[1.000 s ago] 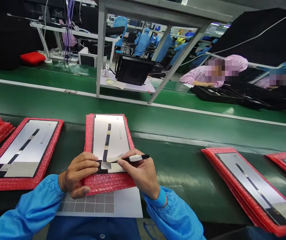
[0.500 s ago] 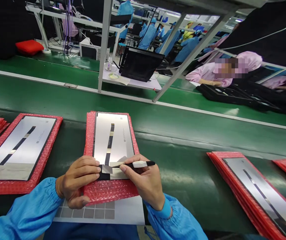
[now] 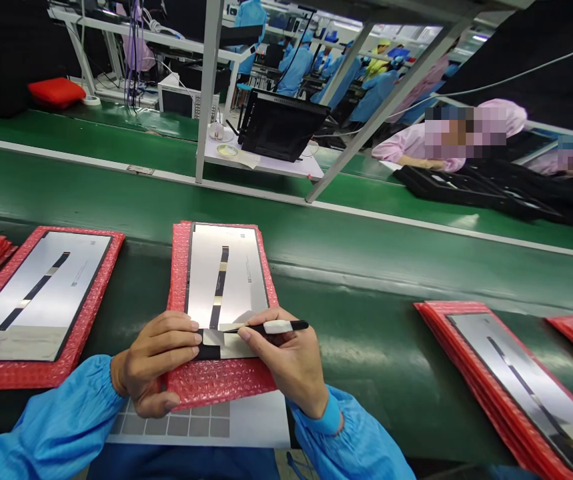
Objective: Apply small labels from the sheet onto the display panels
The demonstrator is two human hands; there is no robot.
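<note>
In front of me a display panel [image 3: 239, 280] with a silvery back lies on a stack of red bubble-wrap sheets [image 3: 223, 385]. A dark flex cable [image 3: 219, 288] runs down its middle. My left hand [image 3: 166, 357] lies over the left edge, fingers stretched with their tips on the panel's lower left corner, thumb apart on the bubble wrap. My right hand [image 3: 291, 360] is closed on black tweezers [image 3: 279, 327] with a white wrapped grip. Their tips meet a small grey tape piece [image 3: 214, 338] at the foot of the cable; the exact contact is too small to tell.
A similar panel [image 3: 61, 280] on red wrap lies to the left; another panel [image 3: 521, 387] on a wrap stack lies to the right. A sheet with grey squares [image 3: 256, 420] sits under the near edge. Beyond the green bench [image 3: 366, 320] stand a metal frame post [image 3: 209, 93], a monitor [image 3: 283, 127] and several people.
</note>
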